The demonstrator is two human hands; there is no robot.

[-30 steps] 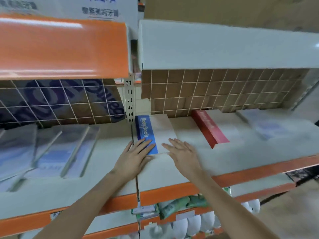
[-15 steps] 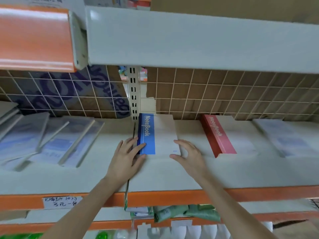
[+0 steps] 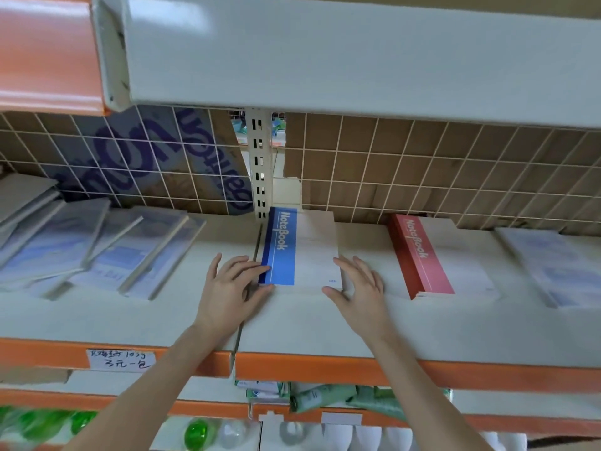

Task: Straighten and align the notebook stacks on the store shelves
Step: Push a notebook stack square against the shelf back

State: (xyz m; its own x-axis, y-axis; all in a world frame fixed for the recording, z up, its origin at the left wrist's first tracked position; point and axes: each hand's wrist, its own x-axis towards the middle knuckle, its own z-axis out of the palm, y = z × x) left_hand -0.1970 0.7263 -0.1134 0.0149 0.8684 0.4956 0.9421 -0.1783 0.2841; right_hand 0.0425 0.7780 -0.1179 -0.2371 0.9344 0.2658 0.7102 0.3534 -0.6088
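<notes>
While the blue stack [image 3: 297, 249] lies mid-shelf [image 3: 422, 323] against the far grid, the left hand [image 3: 232, 288] presses straight fingers to its left edge and the right hand [image 3: 357, 286], fingers spread, touches its right edge. Right of it lies a red stack [image 3: 422, 258].

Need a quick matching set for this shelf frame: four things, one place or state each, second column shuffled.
1. blue notebook stack
2. red notebook stack
3. left hand
4. price label

A. on the orange shelf edge
B. right of the right hand
C. between both hands
D. fingers on the blue strip

Pairs: 1-C, 2-B, 3-D, 4-A
</notes>
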